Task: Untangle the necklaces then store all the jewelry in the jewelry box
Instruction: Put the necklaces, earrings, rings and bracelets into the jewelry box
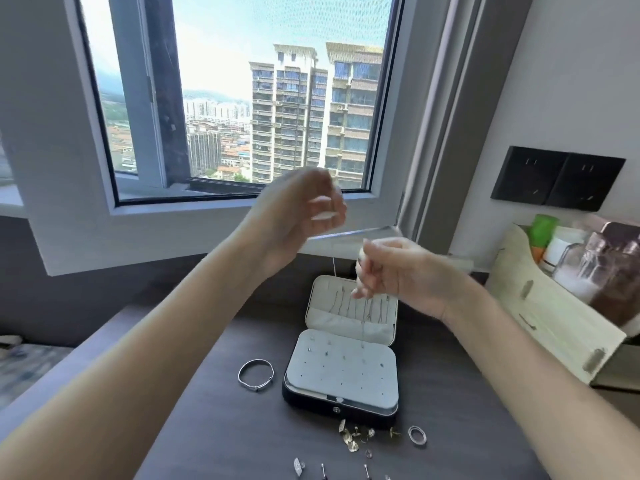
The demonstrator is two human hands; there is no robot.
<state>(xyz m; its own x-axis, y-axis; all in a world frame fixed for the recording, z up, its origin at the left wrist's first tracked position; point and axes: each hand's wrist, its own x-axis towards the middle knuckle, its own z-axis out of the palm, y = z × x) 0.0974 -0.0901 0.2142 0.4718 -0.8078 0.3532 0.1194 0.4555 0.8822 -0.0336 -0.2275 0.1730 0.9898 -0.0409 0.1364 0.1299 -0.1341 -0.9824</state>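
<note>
Head view takes in a wide window with tower blocks beyond it, above a dark wood-grain table that fills the lower part of the picture. At the right edge of the table stands a cream organiser holding bottles and jars, under two black wall sockets. In the middle of the table the jewelry box lies open: its lid leans back toward the window with several fine chains hanging inside it, and its base is covered by a pale grey pad dotted with small studs. Both bare forearms reach up over the box. The left hand is raised higher, in front of the window sill and blurred, its fingers curled inward at the top of a thin necklace, whose strand drops straight down from it. The right hand sits lower, just above the lid, fingers bunched and pointing down, pinching the same fine chain, which trails on toward the box. A silver bangle lies on the table just left of the box. A silver ring lies in front of the box's right corner, with a scatter of gold earrings beside it. A few more small pieces lie along the near edge, too small to tell apart.
</note>
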